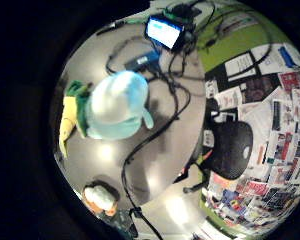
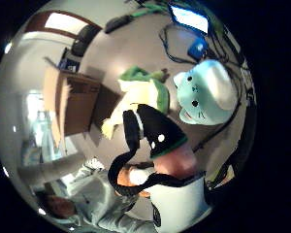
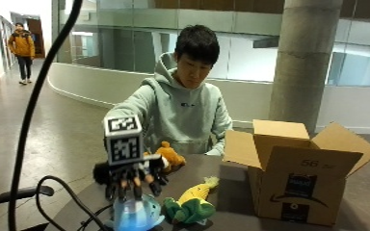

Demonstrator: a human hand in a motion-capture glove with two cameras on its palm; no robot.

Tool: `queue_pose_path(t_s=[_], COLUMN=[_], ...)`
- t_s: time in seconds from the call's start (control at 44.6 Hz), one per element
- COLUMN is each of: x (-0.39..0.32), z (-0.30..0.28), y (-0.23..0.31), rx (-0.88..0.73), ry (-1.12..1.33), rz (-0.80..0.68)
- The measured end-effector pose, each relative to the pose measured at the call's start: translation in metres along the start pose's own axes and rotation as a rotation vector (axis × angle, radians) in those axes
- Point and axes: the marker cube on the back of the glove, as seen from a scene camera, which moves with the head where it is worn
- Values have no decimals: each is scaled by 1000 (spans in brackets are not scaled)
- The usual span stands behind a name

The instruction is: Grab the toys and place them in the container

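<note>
Fingers of the gloved right hand (image 3: pixel 132 179) hang spread and pointing down, just above the blue plush (image 3: pixel 134 214), holding nothing; whether the tips touch it cannot be told. The blue plush sits on the table (image 3: pixel 236 202) with the green-and-yellow plush (image 3: pixel 191 204) lying right beside it. An orange plush (image 3: pixel 170 158) rests farther back, near the person's chest. The open cardboard box (image 3: pixel 297 180) stands on the table, apart from the toys. Cables (image 1: pixel 165 110) trail across the table beside the blue plush.
</note>
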Motion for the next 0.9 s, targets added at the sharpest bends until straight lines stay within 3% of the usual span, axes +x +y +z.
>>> queue_pose_path(t_s=[0.135,0.381,0.471,0.628,0.785,0.897], x=[10,8,3,-18,-68,-141], z=[57,63,51,6,-89,-158], y=[-7,-8,-4,13,31,57], rx=[-157,22,-9,-64,3,45], ry=[-50,-81,-78,-73,-59,-111], rz=[102,93,94,45,-127,-181])
